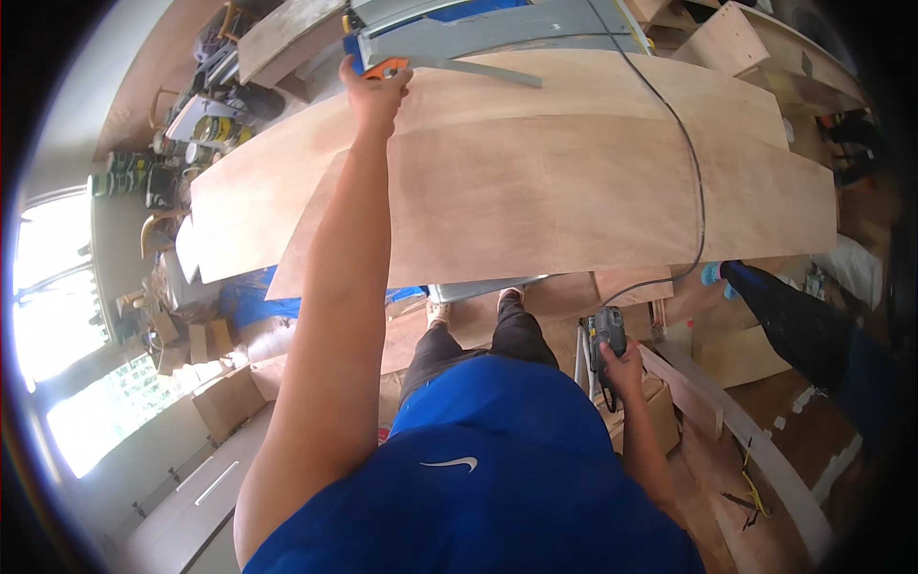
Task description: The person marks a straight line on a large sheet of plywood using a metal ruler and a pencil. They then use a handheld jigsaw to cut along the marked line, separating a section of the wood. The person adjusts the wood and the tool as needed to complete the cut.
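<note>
My left hand (376,94) is raised at the far side of two overlapping plywood sheets (550,191), closed on the orange handle (385,68) of a square with a long metal blade (488,74). My right hand (622,366) grips a grey corded power tool (606,330) low at my right side, just below the near edge of the sheets. Its black cord (696,172) runs up across the plywood and over the grey metal piece at the back.
Paint cans (215,129) and clutter line the left wall by bright windows (57,277). A blue tarp (249,295) shows under the sheets. Wooden boxes (736,43) stand back right. A dark shape with a light blue tip (784,325), perhaps someone's leg, and a curved plank (765,459) are at right.
</note>
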The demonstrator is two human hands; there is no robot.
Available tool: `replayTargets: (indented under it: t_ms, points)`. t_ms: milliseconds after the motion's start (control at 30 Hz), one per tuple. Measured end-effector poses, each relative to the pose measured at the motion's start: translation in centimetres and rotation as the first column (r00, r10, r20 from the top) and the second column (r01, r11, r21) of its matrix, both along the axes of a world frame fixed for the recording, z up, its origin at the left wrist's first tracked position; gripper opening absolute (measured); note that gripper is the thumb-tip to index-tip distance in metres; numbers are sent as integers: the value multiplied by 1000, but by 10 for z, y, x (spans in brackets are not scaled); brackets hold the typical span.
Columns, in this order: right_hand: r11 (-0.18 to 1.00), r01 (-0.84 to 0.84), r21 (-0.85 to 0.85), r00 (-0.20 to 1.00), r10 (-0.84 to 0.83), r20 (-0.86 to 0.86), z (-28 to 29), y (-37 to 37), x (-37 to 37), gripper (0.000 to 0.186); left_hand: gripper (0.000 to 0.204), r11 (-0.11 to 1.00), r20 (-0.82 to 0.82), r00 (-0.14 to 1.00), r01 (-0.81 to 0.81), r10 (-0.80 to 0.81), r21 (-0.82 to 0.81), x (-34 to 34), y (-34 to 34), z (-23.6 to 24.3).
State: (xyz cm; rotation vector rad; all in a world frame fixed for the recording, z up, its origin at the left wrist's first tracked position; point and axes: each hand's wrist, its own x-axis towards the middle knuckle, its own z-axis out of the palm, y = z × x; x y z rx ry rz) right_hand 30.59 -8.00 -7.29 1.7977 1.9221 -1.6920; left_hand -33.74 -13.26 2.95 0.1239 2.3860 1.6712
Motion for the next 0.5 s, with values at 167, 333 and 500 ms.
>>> replayTargets:
  t_ms: [167,333,500]
  points:
    - [998,45,-35,999,-44,4,0,-19,-36,25,125,949,64,977,-214,205,230,-14,-101,-3]
    - [1000,10,18,998,-11,54,-10,-56,-55,25,78,712,490,817,-536,304,453,-43,-182,-41]
    - [997,56,54,998,-57,13,3,-102,-77,25,22,761,604,794,-432,68,483,-65,-233,-60]
